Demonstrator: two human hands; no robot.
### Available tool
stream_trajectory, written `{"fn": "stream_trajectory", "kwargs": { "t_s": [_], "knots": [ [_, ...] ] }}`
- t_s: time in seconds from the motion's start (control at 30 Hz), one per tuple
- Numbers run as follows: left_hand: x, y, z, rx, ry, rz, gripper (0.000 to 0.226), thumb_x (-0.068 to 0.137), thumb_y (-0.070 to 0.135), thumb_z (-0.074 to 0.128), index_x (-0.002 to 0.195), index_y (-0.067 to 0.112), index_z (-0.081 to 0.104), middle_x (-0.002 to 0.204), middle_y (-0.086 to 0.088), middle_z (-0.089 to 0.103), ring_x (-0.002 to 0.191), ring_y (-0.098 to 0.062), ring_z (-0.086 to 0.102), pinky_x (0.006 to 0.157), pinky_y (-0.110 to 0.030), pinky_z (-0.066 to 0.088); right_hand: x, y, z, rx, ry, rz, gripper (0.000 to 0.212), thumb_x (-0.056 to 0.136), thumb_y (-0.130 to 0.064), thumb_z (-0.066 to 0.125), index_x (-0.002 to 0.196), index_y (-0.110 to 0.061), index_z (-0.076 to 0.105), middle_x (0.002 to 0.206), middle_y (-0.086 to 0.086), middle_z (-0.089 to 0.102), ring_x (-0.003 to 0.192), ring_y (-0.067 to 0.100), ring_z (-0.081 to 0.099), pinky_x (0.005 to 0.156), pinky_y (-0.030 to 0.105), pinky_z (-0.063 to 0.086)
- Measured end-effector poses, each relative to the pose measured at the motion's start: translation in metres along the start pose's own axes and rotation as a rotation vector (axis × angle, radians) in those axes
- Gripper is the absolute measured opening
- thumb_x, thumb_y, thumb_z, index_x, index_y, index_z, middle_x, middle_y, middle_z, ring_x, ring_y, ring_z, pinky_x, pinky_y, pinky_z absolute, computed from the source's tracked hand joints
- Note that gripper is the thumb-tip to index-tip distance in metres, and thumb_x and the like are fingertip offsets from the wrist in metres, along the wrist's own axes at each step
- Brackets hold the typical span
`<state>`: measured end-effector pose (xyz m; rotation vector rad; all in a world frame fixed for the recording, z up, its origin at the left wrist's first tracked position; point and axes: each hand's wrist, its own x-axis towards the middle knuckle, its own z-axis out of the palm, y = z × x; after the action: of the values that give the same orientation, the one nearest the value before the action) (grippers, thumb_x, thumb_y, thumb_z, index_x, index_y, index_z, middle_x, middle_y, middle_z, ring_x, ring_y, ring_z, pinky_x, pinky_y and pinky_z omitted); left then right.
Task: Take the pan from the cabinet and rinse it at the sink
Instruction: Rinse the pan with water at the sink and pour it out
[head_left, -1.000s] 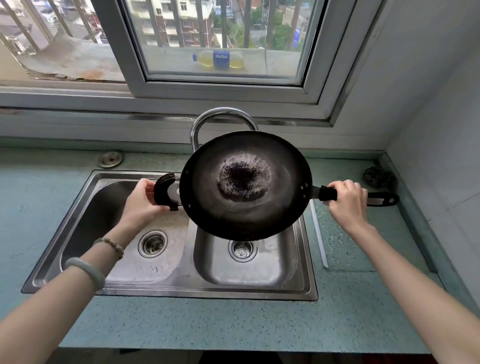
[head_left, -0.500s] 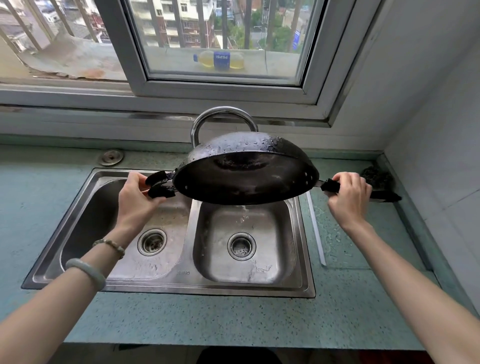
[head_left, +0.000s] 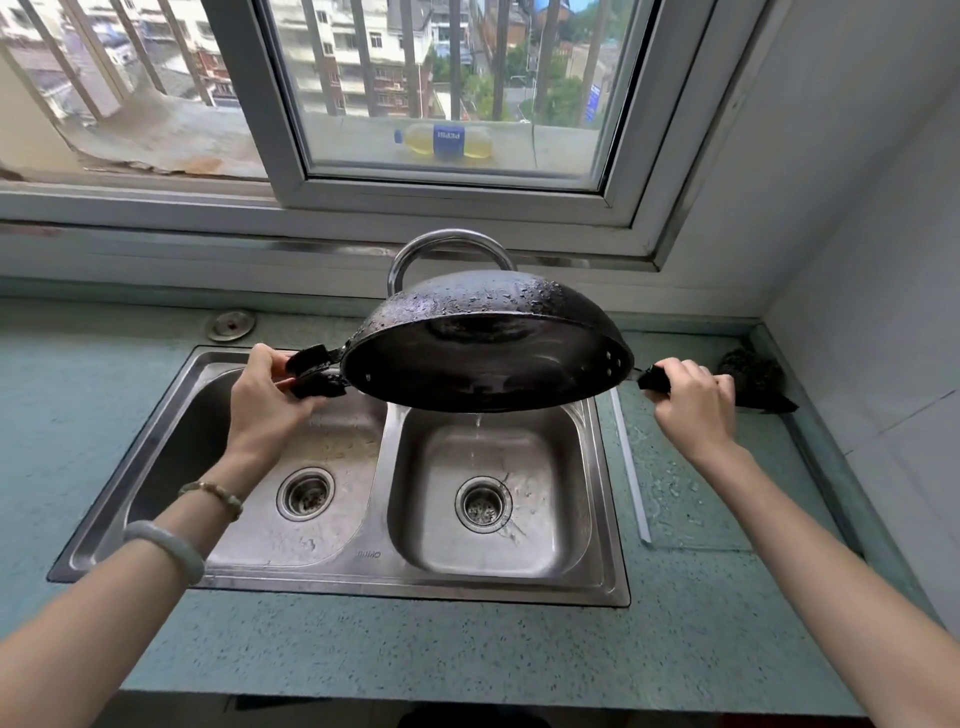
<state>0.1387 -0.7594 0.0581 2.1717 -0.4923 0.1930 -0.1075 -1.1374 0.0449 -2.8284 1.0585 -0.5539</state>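
Note:
The black pan (head_left: 488, 343) hangs tipped almost upside down over the right basin of the steel double sink (head_left: 374, 566). Its wet underside faces up and a thin trickle of water falls from its lower rim into the basin. My left hand (head_left: 270, 400) grips the short black side handle. My right hand (head_left: 691, 405) is closed around the long black handle, whose end sticks out to the right. The curved chrome faucet (head_left: 452, 249) rises behind the pan, its spout hidden by the pan.
A dark scouring pad (head_left: 748, 374) lies in the counter's back right corner by the white wall. A round metal cap (head_left: 231, 325) sits behind the left basin. The green counter (head_left: 415, 654) surrounds the sink. A window with a bottle outside it is above.
The pan has gone from facing me with its inside showing to tipped over, mouth down. Water now drips from it. Both hands kept their hold.

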Motion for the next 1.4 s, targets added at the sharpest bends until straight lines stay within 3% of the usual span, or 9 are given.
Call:
{"fn": "stream_trajectory", "kwargs": {
  "t_s": [0.17, 0.27, 0.5, 0.63, 0.8, 1.03, 1.17, 1.27, 1.4],
  "knots": [
    [0.001, -0.010, 0.001, 0.051, -0.009, -0.019, 0.048, 0.059, 0.002, 0.084, 0.088, 0.008, 0.047, 0.073, 0.011, 0.045, 0.075, -0.020, 0.051, 0.060, -0.003, 0.037, -0.009, 0.001, -0.004, -0.052, -0.209, -0.084, 0.025, 0.086, -0.025, 0.064, 0.103, -0.009, 0.053, 0.097, 0.011, 0.065, 0.091, 0.033, 0.061, 0.069, 0.037, 0.041],
    [0.004, -0.009, 0.001, 0.064, -0.016, -0.005, 0.047, 0.059, 0.004, 0.084, 0.088, 0.009, 0.046, 0.077, 0.001, 0.053, 0.075, -0.022, 0.053, 0.058, -0.016, 0.037, -0.009, 0.001, -0.008, -0.079, -0.174, -0.110, 0.022, 0.088, -0.025, 0.060, 0.100, -0.009, 0.051, 0.095, 0.011, 0.067, 0.085, 0.034, 0.063, 0.060, 0.033, 0.035],
    [0.025, -0.003, -0.008, -0.058, 0.014, 0.003, 0.053, 0.062, 0.007, 0.083, 0.084, 0.029, 0.040, 0.080, 0.004, 0.054, 0.078, -0.024, 0.058, 0.063, -0.008, 0.041, 0.007, -0.002, -0.039, -0.095, -0.021, -0.168, 0.020, 0.085, -0.019, 0.062, 0.101, -0.009, 0.054, 0.089, 0.011, 0.068, 0.077, 0.035, 0.064, 0.060, 0.032, 0.032],
    [0.002, -0.017, -0.004, 0.017, -0.086, -0.022, 0.048, 0.060, 0.005, 0.085, 0.088, 0.013, 0.047, 0.078, 0.003, 0.058, 0.073, -0.018, 0.059, 0.060, -0.006, 0.044, -0.012, -0.002, -0.024, -0.145, -0.125, -0.214, 0.022, 0.086, -0.024, 0.061, 0.100, -0.009, 0.053, 0.086, 0.008, 0.067, 0.073, 0.029, 0.064, 0.058, 0.030, 0.036],
    [-0.028, -0.039, 0.012, 0.098, -0.175, -0.143, 0.049, 0.058, 0.005, 0.086, 0.085, 0.011, 0.045, 0.078, -0.006, 0.059, 0.080, -0.030, 0.062, 0.068, -0.031, 0.042, -0.036, 0.003, 0.005, -0.134, -0.249, -0.187, 0.015, 0.087, -0.022, 0.059, 0.097, -0.011, 0.055, 0.083, 0.007, 0.069, 0.071, 0.026, 0.064, 0.059, 0.029, 0.039],
    [0.005, -0.005, -0.007, 0.024, -0.059, -0.010, 0.050, 0.060, 0.003, 0.085, 0.089, 0.011, 0.045, 0.078, -0.002, 0.055, 0.073, -0.022, 0.055, 0.057, 0.000, 0.039, -0.008, 0.006, -0.021, -0.098, -0.007, -0.198, 0.021, 0.082, -0.021, 0.067, 0.095, -0.008, 0.055, 0.080, 0.012, 0.067, 0.071, 0.033, 0.064, 0.061, 0.036, 0.045],
    [-0.013, -0.024, 0.002, 0.108, -0.087, -0.005, 0.043, 0.064, 0.005, 0.082, 0.082, 0.010, 0.044, 0.070, -0.002, 0.052, 0.064, -0.021, 0.049, 0.055, -0.016, 0.038, -0.032, 0.009, 0.000, -0.073, -0.160, -0.160, 0.034, 0.085, -0.044, 0.062, 0.102, -0.015, 0.055, 0.089, 0.004, 0.066, 0.082, 0.026, 0.064, 0.072, 0.036, 0.048],
    [-0.034, -0.039, 0.016, 0.155, -0.150, -0.115, 0.043, 0.063, 0.007, 0.080, 0.078, 0.013, 0.040, 0.069, -0.004, 0.054, 0.067, -0.029, 0.055, 0.058, -0.034, 0.042, -0.053, 0.011, 0.023, -0.089, -0.255, -0.116, 0.034, 0.087, -0.044, 0.057, 0.104, -0.015, 0.054, 0.094, 0.006, 0.068, 0.084, 0.025, 0.064, 0.074, 0.035, 0.047],
    [-0.024, -0.025, 0.015, 0.100, -0.144, -0.105, 0.044, 0.062, 0.010, 0.083, 0.081, 0.010, 0.043, 0.071, -0.001, 0.054, 0.068, -0.024, 0.053, 0.057, -0.027, 0.041, -0.039, 0.013, 0.018, -0.086, -0.230, -0.132, 0.033, 0.087, -0.044, 0.058, 0.101, -0.015, 0.054, 0.090, 0.006, 0.068, 0.079, 0.024, 0.064, 0.070, 0.033, 0.048]
  ]
}}
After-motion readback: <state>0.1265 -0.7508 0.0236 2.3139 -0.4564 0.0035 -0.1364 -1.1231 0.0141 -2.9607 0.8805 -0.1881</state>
